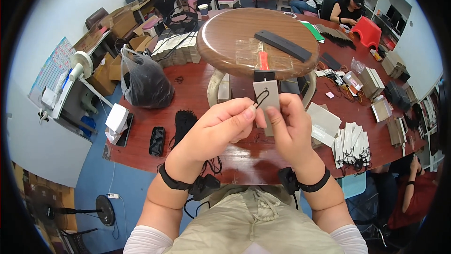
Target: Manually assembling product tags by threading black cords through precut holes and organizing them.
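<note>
My right hand [292, 125] grips a narrow light-grey cardboard tag [271, 89] upright, its thumb on the near face. A small hole shows near the tag's top. In front of the tag, my left hand [221, 127] pinches a thin black cord [266, 93] whose loop sticks up from the fingertips. I cannot make out whether the cord passes through the hole. Just beyond the tag's top edge, a tool with an orange-red handle [263, 60] is taped to a round brown wooden stool [225, 28], its thin metal tip pointing toward me.
A long black box [283, 46] lies on the stool. White tags with black cords [351, 143] are heaped at right on the red table [188, 80]. Black cords [185, 122] and a black plastic bag [145, 82] are at left. Several people work farther off.
</note>
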A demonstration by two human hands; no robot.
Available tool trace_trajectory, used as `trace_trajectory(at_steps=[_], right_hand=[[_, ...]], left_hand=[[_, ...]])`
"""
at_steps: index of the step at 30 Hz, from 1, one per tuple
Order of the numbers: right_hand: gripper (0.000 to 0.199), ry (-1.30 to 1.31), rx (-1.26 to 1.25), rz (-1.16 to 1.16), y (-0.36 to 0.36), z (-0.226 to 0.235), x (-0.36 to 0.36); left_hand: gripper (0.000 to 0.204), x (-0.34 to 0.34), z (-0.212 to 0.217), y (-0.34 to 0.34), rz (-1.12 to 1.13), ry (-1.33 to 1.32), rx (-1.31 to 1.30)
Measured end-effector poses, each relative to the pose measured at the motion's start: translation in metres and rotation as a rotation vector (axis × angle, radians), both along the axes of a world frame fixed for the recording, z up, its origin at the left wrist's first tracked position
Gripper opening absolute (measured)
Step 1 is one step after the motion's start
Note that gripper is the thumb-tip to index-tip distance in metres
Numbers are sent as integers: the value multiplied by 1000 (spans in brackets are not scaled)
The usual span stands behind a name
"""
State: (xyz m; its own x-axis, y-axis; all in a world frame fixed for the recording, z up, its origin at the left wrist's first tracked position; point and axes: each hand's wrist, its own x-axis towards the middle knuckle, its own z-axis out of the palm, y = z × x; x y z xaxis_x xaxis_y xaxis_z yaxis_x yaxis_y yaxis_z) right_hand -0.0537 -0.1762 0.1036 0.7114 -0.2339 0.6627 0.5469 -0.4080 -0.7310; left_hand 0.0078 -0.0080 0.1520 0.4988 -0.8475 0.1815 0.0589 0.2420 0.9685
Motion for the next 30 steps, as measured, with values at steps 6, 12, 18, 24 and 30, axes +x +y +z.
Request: trace_trajectory(at_steps=[6,12,18,24,30], right_hand=[[13,110,-16,-29,3,7,7],[24,69,173,-5,-1,-10,18],[49,109,-28,-407,7,0,21],[30,-122,-273,-506,-2,-8,32],[14,150,445,197,2,-5,19]], left_hand=[[32,8,-3,-9,-16,16,3],[28,20,-23,-17,-52,254,-9],[20,30,-58,-10,107,231,-48],[16,19,-55,-20,327,-56,-97],[24,35,-71,-20,442,-485,-29]])
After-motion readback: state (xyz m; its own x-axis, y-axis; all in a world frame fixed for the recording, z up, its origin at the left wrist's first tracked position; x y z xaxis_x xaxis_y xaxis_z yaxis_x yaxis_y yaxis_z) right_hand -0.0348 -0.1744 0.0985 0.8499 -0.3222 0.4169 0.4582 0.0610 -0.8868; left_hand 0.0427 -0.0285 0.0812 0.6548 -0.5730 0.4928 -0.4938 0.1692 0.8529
